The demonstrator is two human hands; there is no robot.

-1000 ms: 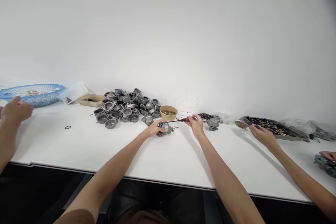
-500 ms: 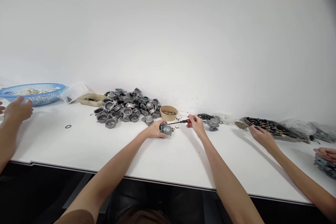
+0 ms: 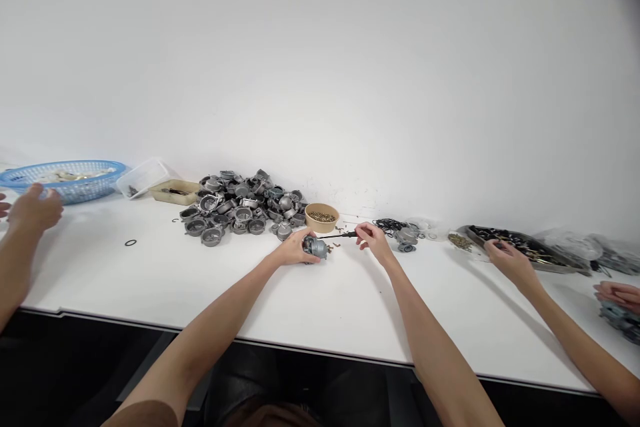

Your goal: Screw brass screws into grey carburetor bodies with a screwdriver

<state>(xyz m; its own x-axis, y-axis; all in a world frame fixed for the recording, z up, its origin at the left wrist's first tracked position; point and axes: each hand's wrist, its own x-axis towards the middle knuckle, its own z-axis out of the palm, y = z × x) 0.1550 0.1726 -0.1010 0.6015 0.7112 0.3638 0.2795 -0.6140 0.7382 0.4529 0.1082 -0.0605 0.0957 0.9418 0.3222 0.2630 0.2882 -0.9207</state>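
My left hand [image 3: 296, 248] is closed round a grey metal carburetor [image 3: 316, 250], steadying it on its side just above or on the white table; I cannot tell which. In my right hand [image 3: 373, 241] is a screwdriver [image 3: 340, 235], gripped by its handle, its dark shaft pointing left with the tip at the carburetor's upper side. Fingers hide most of the handle. A few small brass screws [image 3: 336, 245] lie just right of the carburetor. Behind it stands a round tan tub [image 3: 321, 219] filled with small brass parts.
A heap of grey metal bowls [image 3: 243, 208] lies back left, near a tan tray [image 3: 175, 192] and a blue basket [image 3: 85, 190]. Another carburetor body [image 3: 406, 238] sits right. Co-workers' hands [image 3: 35, 208] reach in at left and, by a dark parts tray [image 3: 520, 247], at right.
The screwdriver's handle has turned in my right hand, its red part no longer showing. My left hand keeps its hold. The right-hand co-worker's hand has shifted slightly right.
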